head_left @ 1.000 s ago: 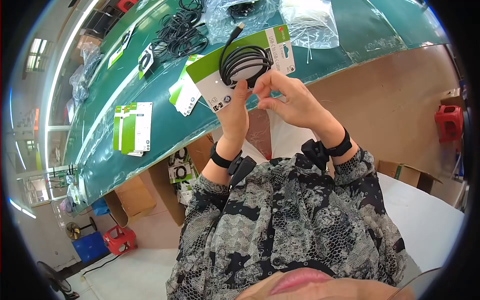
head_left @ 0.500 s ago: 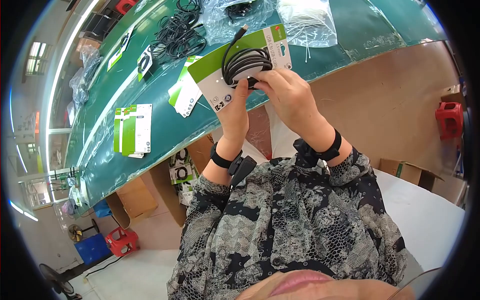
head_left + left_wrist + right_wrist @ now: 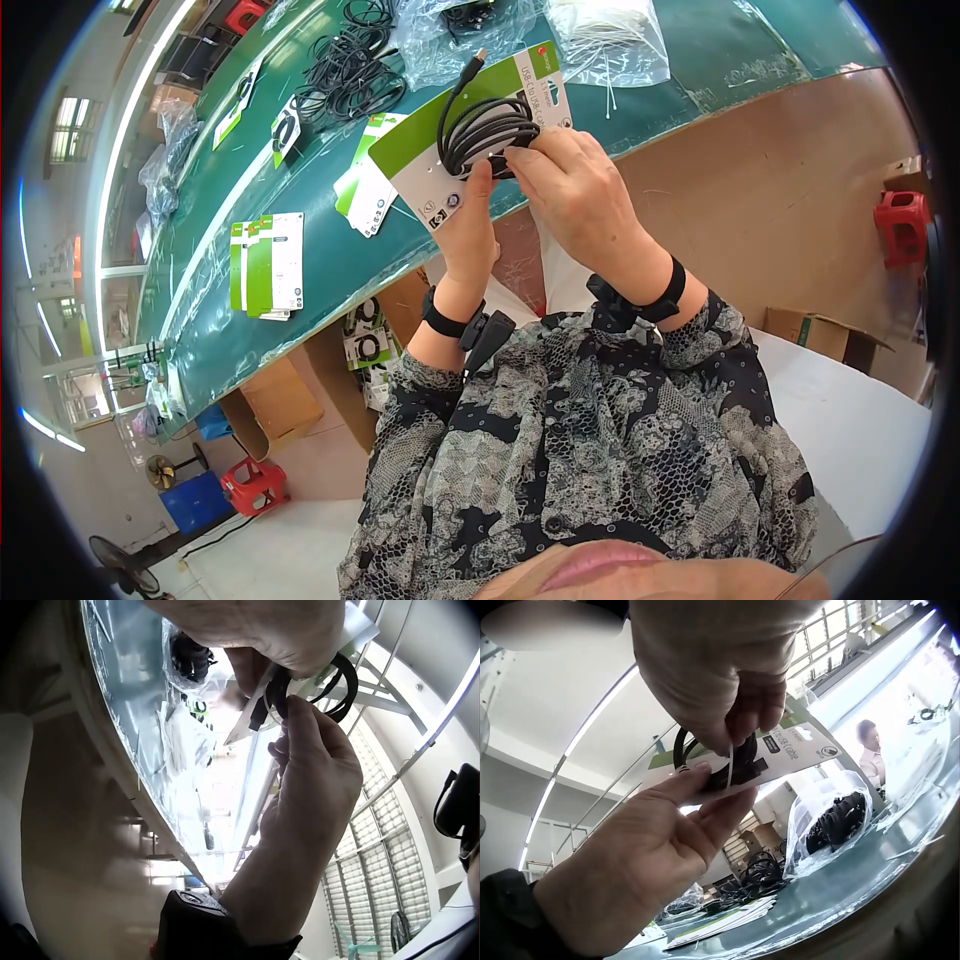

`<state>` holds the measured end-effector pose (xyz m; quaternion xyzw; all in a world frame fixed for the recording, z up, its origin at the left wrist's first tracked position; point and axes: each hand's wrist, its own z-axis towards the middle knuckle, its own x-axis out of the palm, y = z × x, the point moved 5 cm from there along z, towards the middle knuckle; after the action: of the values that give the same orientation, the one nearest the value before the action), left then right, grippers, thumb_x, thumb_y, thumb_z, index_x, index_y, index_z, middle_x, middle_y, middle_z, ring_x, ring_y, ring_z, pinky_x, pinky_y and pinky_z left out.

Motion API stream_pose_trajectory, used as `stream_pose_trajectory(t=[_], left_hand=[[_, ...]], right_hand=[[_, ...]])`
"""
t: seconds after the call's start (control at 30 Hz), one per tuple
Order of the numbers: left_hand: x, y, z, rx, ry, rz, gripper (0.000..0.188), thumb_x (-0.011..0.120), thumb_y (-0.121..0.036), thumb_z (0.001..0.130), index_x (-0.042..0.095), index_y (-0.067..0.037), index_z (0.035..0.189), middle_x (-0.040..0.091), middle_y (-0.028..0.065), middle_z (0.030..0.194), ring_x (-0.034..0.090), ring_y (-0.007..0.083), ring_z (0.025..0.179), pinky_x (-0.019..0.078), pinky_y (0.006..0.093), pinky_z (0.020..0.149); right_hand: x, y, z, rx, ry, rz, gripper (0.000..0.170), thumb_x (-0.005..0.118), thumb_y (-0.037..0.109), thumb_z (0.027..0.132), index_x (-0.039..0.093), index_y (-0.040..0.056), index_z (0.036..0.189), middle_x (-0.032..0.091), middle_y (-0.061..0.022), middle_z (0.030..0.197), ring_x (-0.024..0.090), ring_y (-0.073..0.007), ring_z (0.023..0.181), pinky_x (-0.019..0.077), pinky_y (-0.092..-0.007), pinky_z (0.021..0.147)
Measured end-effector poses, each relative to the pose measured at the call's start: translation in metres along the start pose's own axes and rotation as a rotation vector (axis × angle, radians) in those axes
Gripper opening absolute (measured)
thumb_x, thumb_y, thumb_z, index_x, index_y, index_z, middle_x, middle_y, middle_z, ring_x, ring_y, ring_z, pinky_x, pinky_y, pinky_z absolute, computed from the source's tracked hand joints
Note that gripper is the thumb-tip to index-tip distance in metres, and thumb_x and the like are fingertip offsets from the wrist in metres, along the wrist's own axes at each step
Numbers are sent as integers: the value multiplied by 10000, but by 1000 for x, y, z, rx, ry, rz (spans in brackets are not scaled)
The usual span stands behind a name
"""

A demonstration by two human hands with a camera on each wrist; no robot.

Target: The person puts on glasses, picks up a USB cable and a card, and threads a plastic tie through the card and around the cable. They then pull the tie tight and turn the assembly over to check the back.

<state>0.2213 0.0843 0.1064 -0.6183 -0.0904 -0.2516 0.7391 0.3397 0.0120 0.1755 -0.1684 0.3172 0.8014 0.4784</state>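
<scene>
A coiled black cable (image 3: 478,137) lies on a green and white card (image 3: 408,158), one plug sticking up past the card's top edge. The left hand (image 3: 466,228) grips the card from below, its thumb on the front against the coil. At the coil's lower right, the right hand (image 3: 583,190) pinches a thin white tie (image 3: 730,766) that runs round the cable, as the right wrist view shows. In that view the left hand (image 3: 630,855) holds the card's lower edge between thumb and fingers. The left wrist view shows the right hand (image 3: 315,780) with thumb and finger together beside the cable.
On the green table (image 3: 330,270) lie stacked cards (image 3: 268,265), more cards (image 3: 368,190), a heap of black cables (image 3: 350,75), a bag of cables (image 3: 450,50) and a bag of white ties (image 3: 606,40). Below the table edge stands an open cardboard box (image 3: 270,400).
The right hand has closed in on the lower right of the coil, its fingers now pinching there. The card and left hand have shifted slightly to the left in the head view.
</scene>
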Motion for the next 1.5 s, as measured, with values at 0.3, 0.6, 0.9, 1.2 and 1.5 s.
stream_pose_trajectory(t=[0.3,0.6,0.9,1.2,1.5], left_hand=[[-6,2,-1,70,-3,99,381,638,-22,858,464,-5,1196,558,69,1129,551,149,1006,444,271,872],[-11,6,0,87,20,138,365,639,-31,861,471,-3,1184,563,64,1108,554,142,983,450,262,849],[-9,8,0,109,24,153,359,632,-21,862,470,3,1181,567,65,1097,560,140,963,460,260,829],[-3,8,1,20,-32,-30,339,601,14,867,471,-5,1179,569,61,1079,576,129,918,506,260,757],[-4,5,2,-212,-76,-288,283,559,-67,912,487,-23,1182,600,72,1083,627,170,913,540,311,770]], right_hand=[[-1,2,0,7,14,8,216,664,-3,714,628,18,927,580,-90,864,580,-283,812,481,-358,745],[2,1,1,-4,32,19,205,658,-2,717,626,12,919,583,-93,864,587,-278,807,482,-358,748],[6,7,4,-8,76,2,236,615,-10,738,600,6,974,566,-107,875,566,-280,797,471,-353,716],[20,2,-2,97,80,43,212,558,9,766,579,14,977,549,-116,907,550,-299,823,463,-370,737],[-19,11,10,-55,-115,75,194,567,-31,810,564,4,1001,564,-107,883,572,-251,765,488,-327,695]])
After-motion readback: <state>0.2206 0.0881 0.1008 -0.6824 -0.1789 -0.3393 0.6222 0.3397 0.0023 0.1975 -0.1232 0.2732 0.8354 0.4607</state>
